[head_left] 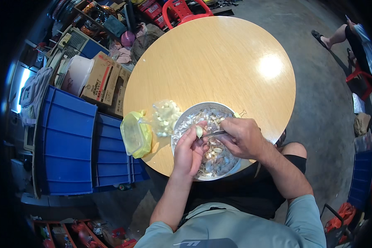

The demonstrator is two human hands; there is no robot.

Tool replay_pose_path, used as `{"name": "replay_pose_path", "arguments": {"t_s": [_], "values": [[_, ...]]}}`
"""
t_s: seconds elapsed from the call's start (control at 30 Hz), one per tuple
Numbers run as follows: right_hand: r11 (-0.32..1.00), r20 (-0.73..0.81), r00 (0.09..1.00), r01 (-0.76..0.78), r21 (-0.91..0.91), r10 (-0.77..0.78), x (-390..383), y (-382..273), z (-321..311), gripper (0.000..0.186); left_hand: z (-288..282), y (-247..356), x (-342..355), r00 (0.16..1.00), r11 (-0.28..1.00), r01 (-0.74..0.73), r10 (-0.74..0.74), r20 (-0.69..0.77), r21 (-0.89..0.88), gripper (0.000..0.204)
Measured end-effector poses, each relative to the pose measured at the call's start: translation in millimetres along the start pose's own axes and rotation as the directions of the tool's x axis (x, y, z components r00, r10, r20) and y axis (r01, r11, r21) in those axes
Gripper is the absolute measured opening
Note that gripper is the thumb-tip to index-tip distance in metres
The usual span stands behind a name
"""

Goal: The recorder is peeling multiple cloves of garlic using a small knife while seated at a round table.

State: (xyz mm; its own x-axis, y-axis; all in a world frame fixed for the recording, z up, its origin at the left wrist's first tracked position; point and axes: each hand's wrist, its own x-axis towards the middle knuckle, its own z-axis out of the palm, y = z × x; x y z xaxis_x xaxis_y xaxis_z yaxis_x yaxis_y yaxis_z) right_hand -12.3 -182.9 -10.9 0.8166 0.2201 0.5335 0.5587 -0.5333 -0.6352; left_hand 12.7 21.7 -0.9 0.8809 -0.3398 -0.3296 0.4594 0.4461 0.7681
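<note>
My left hand point(188, 151) pinches a pale garlic clove point(199, 131) between thumb and fingers. In my right hand point(244, 138) is a small knife point(215, 133), its dark blade pointing left with the tip at the clove. Both hands are over a round white basin point(186, 110) at the table's near edge. Papery garlic skins point(190, 123) and unpeeled cloves point(217, 150) fill the basin. Just left of it lies a clear plastic bag point(166, 115) of peeled cloves. Farther left is a clear plastic tub point(133, 134) inside a yellow bag point(146, 132).
The round wooden table point(211, 58) reaches away from me. Blue plastic crates point(68, 140) and a cardboard box point(101, 78) stand left of it. A red chair point(186, 10) is at the far side. Another person point(359, 45) sits at the far right.
</note>
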Motion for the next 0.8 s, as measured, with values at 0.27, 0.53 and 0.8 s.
{"name": "replay_pose_path", "arguments": {"t_s": [0.27, 0.53, 0.8], "values": [[0.998, -0.023, 1.0, 0.0, -0.056, -0.001, -0.4, 5.6, 3.9, 0.025, 4.0, -7.9, -3.8, 1.0, 0.976, -0.023, 0.021, 0.011, 0.219, 0.022], [0.999, 0.006, 1.0, 0.015, -0.046, -0.014, 0.2, 1.4, 2.2, 0.027, 0.9, -18.6, -0.4, 0.979, 0.842, -0.203, 0.159, 0.131, 0.5, 0.025], [0.998, -0.005, 1.0, 0.029, -0.059, -0.03, 0.8, -1.2, 1.9, 0.029, 8.2, -17.9, -6.0, 0.961, 0.855, -0.266, 0.199, 0.192, 0.445, 0.022]]}}
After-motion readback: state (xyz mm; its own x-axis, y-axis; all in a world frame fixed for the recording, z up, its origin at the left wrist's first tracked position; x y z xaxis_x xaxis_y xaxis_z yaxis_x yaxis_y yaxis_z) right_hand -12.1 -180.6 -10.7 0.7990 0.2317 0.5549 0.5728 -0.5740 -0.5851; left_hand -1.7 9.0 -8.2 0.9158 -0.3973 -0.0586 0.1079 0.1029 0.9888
